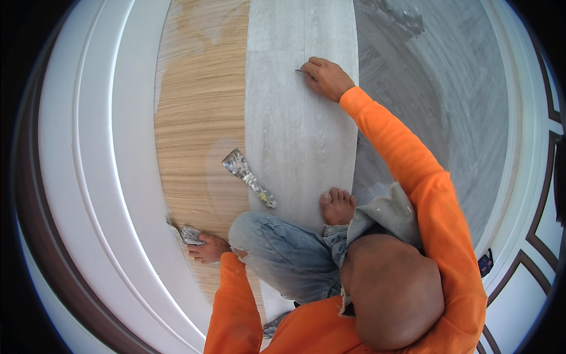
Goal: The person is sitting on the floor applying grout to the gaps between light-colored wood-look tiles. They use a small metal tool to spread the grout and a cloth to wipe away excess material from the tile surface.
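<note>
Hands: right hand [325,76] grips a thin blade [300,72] on pale grained plank [295,130]; left hand [207,248] clutches crumpled rag [190,235].

Long-sleeved bright orange top, sleeves plain and snug, running down both arms to the wrists, with the left hand [207,248] and right hand [326,78] bare, no gloves, no watch or rings visible. Light blue faded denim jeans, creased and baggy at the knee, legs rolled or bunched up at the hem; a grey cloth smeared with pale dust or plaster hangs at the waist over the jeans. Barefoot, one foot showing toes; head shaved or bald, no cap.
</note>
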`<state>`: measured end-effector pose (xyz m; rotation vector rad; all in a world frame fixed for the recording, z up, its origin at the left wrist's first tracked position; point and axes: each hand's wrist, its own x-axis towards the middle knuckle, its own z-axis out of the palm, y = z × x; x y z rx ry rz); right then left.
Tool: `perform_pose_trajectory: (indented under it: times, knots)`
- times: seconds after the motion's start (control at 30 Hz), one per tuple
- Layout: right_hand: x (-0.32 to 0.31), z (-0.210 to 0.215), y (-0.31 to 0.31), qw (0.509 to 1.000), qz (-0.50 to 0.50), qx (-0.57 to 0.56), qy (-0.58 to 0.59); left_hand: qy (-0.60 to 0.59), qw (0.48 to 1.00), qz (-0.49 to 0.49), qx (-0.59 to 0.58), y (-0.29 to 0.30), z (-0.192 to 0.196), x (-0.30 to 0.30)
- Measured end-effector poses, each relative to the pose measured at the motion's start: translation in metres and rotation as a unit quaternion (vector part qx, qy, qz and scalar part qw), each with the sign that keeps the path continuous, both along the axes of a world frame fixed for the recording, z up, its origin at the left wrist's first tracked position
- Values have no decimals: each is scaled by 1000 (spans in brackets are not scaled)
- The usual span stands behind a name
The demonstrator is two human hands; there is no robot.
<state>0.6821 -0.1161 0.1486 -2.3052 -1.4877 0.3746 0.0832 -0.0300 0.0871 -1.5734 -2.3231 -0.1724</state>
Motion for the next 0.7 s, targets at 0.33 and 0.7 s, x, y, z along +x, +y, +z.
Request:
perform_pose_trajectory:
  times: [0.33,0.7]
  knots:
    - [2,-2,1,1000,-2,2,-15,-4,1000,12,-13,1,1,0]
    - [9,-4,6,998,-64,9,-11,-23,1000,-2,7,1,4,1]
